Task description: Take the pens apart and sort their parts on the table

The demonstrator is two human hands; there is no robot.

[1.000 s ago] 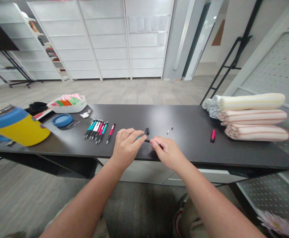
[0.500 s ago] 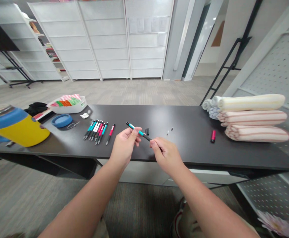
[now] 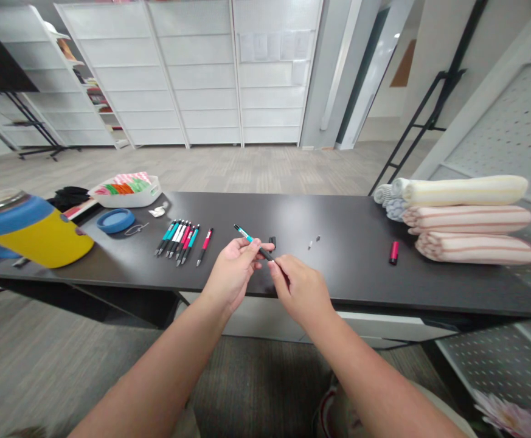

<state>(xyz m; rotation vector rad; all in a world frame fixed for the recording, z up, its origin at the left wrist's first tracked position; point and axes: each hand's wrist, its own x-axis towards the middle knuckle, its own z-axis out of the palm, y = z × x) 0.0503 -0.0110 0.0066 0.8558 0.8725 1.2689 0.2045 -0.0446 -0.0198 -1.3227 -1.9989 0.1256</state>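
Note:
A teal and black pen [image 3: 245, 235] is held slantwise above the front of the dark table. My left hand [image 3: 232, 269] is closed around its middle, thumb on top. At the lower black end, my right hand [image 3: 302, 286] pinches the pen between thumb and curled fingers, which hide its tip. Just behind the hands lies a small black cap [image 3: 272, 241]. Two tiny pieces, one whitish [image 3: 310, 245] and one dark [image 3: 319, 238], rest to the right. A row of several pens [image 3: 177, 241] lies on the left, with one red pen [image 3: 205, 246] set apart.
On the left are a yellow and blue flask [image 3: 41, 234], a blue lid [image 3: 115, 220] and a white basket [image 3: 131, 198] of colourful packets. A red cylinder with a black end [image 3: 393, 252] stands near rolled striped towels [image 3: 475, 218] on the right of the dark table [image 3: 356, 267].
The hands have come closer together along the pen, my right hand shifting slightly left. My left thumb now sits lower on the pen's black part. The view has shifted slightly.

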